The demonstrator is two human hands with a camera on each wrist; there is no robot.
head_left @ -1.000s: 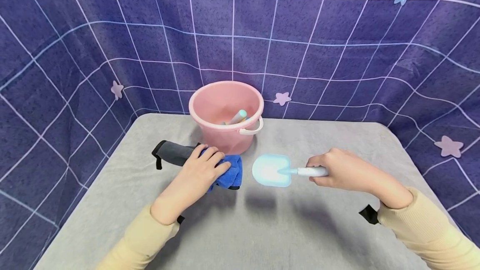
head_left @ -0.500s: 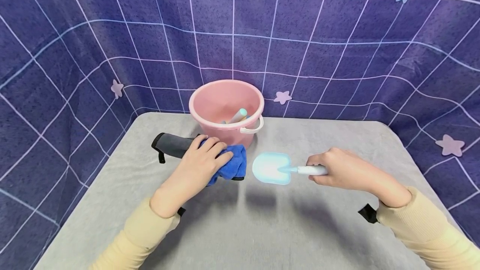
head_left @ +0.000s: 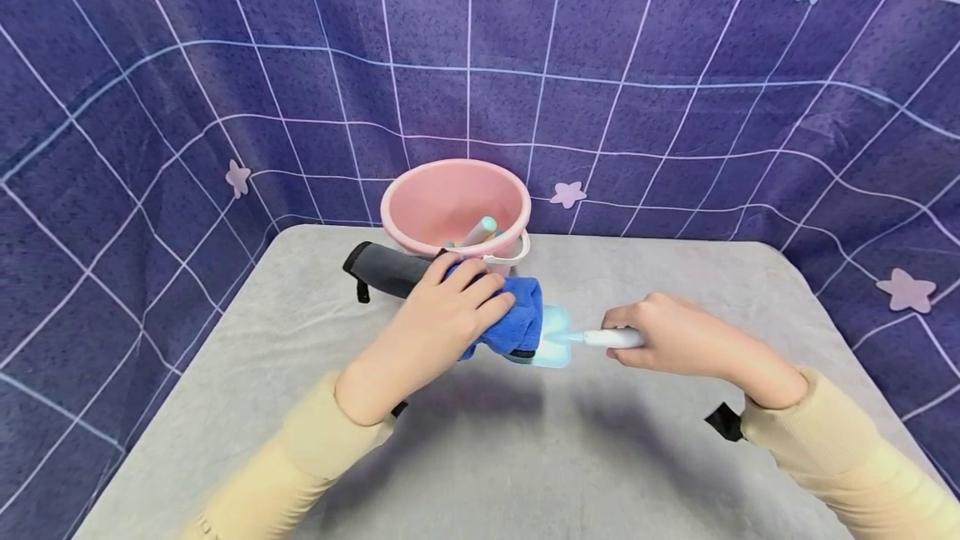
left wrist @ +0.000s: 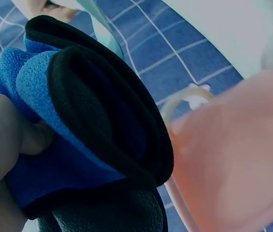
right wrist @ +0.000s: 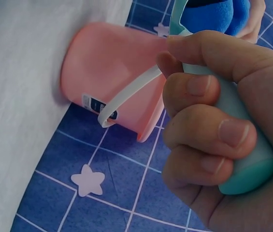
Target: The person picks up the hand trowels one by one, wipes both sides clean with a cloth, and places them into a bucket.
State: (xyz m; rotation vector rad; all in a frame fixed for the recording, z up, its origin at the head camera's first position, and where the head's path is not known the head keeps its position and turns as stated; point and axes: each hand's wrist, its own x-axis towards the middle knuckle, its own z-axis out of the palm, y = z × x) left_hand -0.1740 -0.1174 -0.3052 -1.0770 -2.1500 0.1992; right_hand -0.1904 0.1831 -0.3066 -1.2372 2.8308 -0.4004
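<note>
My left hand (head_left: 442,307) grips a bunched cloth (head_left: 522,311), blue on one side and dark grey with black edging on the other. Its grey end sticks out to the left. In the right hand (head_left: 675,336) is a toy shovel (head_left: 557,348), its fingers curled round the white handle (right wrist: 250,145) with a teal end. The cloth overlaps the pale blue blade in the head view, hiding the blade's left part. Folds of the cloth (left wrist: 78,106) fill the left wrist view, with the thumb pressed into the blue side.
Behind the left hand stands a pink bucket (head_left: 390,219) with a white handle, holding a few items, one a pale stick with a teal end (head_left: 482,230). The table has a grey cover (head_left: 637,457). A purple gridded curtain (head_left: 600,48) with stars hangs round the back and sides.
The left hand has carried the cloth to the right, from beside the bucket's front onto the shovel blade. The right hand and shovel have shifted only slightly left.
</note>
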